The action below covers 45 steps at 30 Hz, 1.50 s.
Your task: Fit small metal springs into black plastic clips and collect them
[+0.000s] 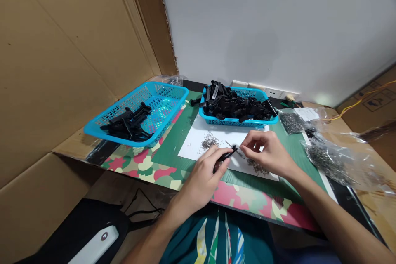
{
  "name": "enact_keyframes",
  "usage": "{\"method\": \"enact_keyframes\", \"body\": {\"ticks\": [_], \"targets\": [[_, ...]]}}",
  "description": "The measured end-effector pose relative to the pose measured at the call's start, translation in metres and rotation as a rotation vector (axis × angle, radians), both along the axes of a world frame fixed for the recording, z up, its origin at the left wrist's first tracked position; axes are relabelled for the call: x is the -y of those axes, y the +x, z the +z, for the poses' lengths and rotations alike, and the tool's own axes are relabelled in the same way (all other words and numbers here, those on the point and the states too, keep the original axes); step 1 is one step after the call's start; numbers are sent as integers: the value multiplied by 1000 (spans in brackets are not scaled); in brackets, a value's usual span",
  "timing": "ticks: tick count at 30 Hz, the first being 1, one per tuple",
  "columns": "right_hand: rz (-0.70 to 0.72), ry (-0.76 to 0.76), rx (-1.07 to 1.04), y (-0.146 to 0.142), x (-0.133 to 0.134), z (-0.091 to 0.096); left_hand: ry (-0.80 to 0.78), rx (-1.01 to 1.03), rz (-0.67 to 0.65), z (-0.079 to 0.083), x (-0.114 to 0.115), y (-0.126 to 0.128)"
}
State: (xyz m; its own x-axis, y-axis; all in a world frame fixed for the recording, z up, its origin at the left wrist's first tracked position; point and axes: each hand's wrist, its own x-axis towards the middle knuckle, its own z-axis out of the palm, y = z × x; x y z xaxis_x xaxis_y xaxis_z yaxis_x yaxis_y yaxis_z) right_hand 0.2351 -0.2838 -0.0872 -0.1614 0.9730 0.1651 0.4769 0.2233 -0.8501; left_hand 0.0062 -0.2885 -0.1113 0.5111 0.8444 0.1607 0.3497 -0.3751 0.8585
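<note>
"Patterned table (136, 166), white wall (266, 20) behind. What's held?"

"Left hand (206, 169) wraps a black part (224, 156) over the paper (192, 144), probably to steady it. Right hand (269, 153) bends to its tip; I can't tell if it's pinching anything."

"And the metal bits (209, 142)?"

"Left pile (210, 140) and right pile (257, 167), on white perhaps for easy spotting. More black parts (238, 105) heap the far basket (216, 121), fewer the left basket (136, 144)."
</note>
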Motion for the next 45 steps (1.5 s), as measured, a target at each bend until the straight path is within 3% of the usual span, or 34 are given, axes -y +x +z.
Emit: {"method": "enact_keyframes", "body": {"ticks": [9,35,42,45], "targets": [[-34,-85,142,0,-3,-5,39,-47,69,-4,-1,3],[-17,45,379,-8,1,-18,103,-33,7,-11,3,5],[68,-5,288,2,-2,-8,171,-39,40,-11,3,5],[26,32,334,10,-2,0,200,-38,90,-13,3,4]]}}
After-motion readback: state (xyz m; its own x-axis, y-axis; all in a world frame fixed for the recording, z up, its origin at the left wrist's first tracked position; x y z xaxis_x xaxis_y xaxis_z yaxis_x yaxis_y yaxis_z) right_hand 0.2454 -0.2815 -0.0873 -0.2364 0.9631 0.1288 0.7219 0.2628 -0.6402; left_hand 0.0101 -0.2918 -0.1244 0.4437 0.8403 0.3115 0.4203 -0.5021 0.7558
